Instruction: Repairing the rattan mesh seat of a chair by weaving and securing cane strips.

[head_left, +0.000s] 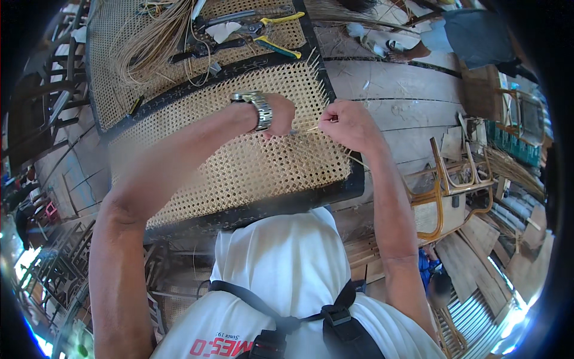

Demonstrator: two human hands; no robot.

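Observation:
Woven cane webbing (239,173) with open holes spans a dark wooden frame (251,212) in front of me. Loose strand ends stick out along its right side. My right hand (351,127) is closed in a pinch on a thin cane strand (311,128), just over the panel's right edge. The strand runs left toward my left hand (280,115), which rests low over the webbing with its fingers curled. Its fingertips are mostly hidden, and whatever they grip is too small to tell. A metal-banded wristwatch (262,112) sits on my left wrist.
Beyond the dark crossbar lie a bundle of cane strands (152,51) and yellow-handled cutters (281,19). A small black and yellow tool (136,106) rests at the left. Wooden chair frames (442,191) stand at right. Another person (478,36) is at the upper right.

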